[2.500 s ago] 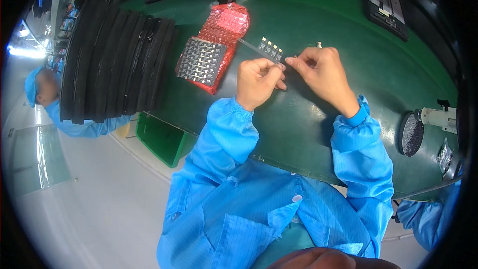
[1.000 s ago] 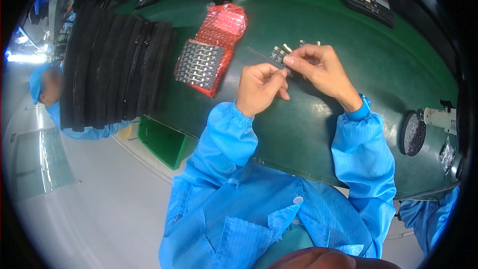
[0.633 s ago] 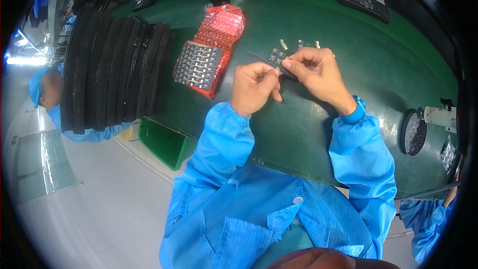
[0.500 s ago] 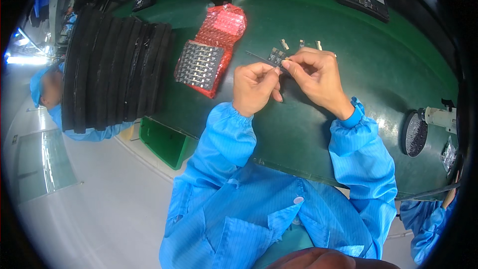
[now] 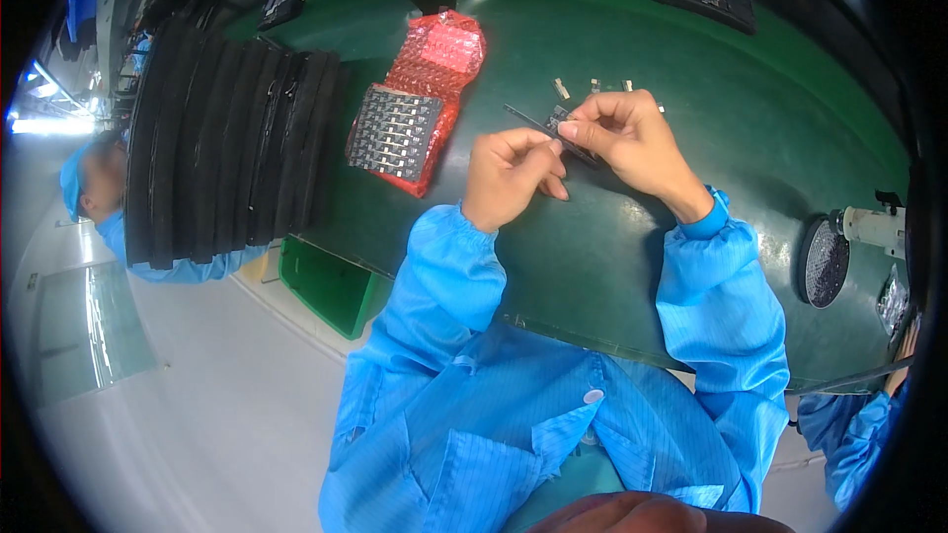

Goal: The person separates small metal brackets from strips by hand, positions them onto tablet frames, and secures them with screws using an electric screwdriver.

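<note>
We log: left hand (image 5: 509, 178) and right hand (image 5: 624, 138) both pinching a small dark component strip (image 5: 553, 125) above green table (image 5: 750, 118); red bubble-wrap pack (image 5: 420, 99) near.

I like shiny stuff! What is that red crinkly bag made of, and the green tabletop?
The red bag looks like plastic bubble wrap: glossy, with rows of small bumps catching light. The green tabletop seems a smooth rubbery or plastic mat with a soft sheen; the exact material is unclear.

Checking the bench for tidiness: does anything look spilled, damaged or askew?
Nothing stands out. Both hands, left hand and right hand, pinch a small dark part; a few loose pieces lie on the green table.
</note>
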Demonstrator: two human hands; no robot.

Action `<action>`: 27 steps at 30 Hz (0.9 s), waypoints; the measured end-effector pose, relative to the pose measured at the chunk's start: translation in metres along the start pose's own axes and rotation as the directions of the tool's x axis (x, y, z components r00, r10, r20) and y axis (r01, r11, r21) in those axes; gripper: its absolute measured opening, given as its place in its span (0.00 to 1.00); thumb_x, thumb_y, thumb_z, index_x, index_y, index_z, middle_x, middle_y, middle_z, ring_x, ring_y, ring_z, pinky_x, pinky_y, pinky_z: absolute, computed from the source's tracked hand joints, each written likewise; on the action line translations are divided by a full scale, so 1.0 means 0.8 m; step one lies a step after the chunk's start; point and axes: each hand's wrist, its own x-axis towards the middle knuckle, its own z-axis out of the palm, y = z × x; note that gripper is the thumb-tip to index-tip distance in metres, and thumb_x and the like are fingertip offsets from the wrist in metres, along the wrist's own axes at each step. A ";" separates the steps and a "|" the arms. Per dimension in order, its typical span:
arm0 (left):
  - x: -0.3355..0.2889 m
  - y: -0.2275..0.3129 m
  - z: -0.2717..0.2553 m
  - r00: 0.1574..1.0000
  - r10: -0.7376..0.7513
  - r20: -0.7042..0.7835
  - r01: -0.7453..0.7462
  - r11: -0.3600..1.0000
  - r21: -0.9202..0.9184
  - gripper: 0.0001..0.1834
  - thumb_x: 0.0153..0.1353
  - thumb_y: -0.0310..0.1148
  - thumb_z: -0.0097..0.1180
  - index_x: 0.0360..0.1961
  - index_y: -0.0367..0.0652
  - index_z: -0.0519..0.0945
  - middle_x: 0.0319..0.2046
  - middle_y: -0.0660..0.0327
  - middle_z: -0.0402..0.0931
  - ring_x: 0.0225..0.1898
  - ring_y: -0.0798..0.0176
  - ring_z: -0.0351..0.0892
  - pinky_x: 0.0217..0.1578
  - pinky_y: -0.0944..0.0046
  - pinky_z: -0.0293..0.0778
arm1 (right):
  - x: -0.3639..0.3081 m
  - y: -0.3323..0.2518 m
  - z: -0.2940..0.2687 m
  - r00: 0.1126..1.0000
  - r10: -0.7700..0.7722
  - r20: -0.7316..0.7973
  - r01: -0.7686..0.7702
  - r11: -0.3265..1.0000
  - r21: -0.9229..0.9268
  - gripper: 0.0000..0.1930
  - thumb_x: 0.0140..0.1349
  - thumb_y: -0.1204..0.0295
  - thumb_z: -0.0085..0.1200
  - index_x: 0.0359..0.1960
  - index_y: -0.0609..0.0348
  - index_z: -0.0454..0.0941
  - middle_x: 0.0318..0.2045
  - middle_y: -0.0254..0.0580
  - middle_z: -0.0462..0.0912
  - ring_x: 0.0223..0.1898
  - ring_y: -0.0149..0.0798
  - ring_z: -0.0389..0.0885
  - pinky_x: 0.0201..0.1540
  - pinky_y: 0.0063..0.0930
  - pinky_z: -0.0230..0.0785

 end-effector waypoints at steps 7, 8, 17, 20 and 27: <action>-0.001 0.001 -0.003 0.998 0.047 0.034 -0.045 0.997 -0.056 0.09 0.57 0.26 0.52 0.22 0.33 0.76 0.17 0.60 0.75 0.14 0.70 0.73 0.15 0.72 0.68 | -0.001 -0.005 0.001 0.997 0.082 0.012 -0.083 0.992 0.092 0.07 0.54 0.72 0.58 0.24 0.64 0.79 0.15 0.26 0.72 0.18 0.18 0.64 0.19 0.18 0.52; -0.002 0.001 -0.001 0.997 0.073 0.007 -0.073 0.997 0.009 0.09 0.56 0.25 0.52 0.21 0.33 0.75 0.16 0.61 0.74 0.13 0.71 0.71 0.13 0.73 0.66 | -0.002 -0.003 0.002 0.997 0.083 0.010 -0.083 0.992 0.093 0.07 0.54 0.72 0.58 0.24 0.64 0.79 0.15 0.26 0.72 0.18 0.18 0.64 0.19 0.18 0.52; -0.002 -0.004 0.000 0.980 0.142 -0.137 -0.123 0.983 0.134 0.08 0.55 0.23 0.53 0.19 0.34 0.75 0.13 0.65 0.71 0.12 0.76 0.68 0.10 0.75 0.60 | -0.005 -0.016 0.006 0.949 -0.300 -0.101 0.239 0.889 -0.390 0.08 0.47 0.74 0.60 0.19 0.67 0.76 0.11 0.47 0.72 0.12 0.31 0.67 0.16 0.25 0.58; -0.004 0.001 0.001 0.983 0.139 -0.116 -0.127 0.987 0.101 0.08 0.55 0.23 0.53 0.20 0.34 0.76 0.14 0.64 0.72 0.13 0.75 0.70 0.11 0.75 0.62 | 0.002 -0.013 -0.009 0.985 -0.133 -0.113 0.094 0.948 -0.303 0.12 0.50 0.70 0.61 0.18 0.67 0.77 0.09 0.38 0.70 0.13 0.24 0.64 0.16 0.22 0.54; -0.002 0.000 0.004 0.996 0.079 -0.030 -0.080 0.997 -0.009 0.08 0.56 0.24 0.53 0.22 0.32 0.76 0.18 0.59 0.75 0.16 0.69 0.74 0.17 0.72 0.69 | 0.002 -0.007 -0.006 0.999 0.027 0.032 -0.029 0.998 0.058 0.09 0.53 0.71 0.59 0.23 0.66 0.78 0.14 0.27 0.71 0.17 0.18 0.62 0.18 0.17 0.52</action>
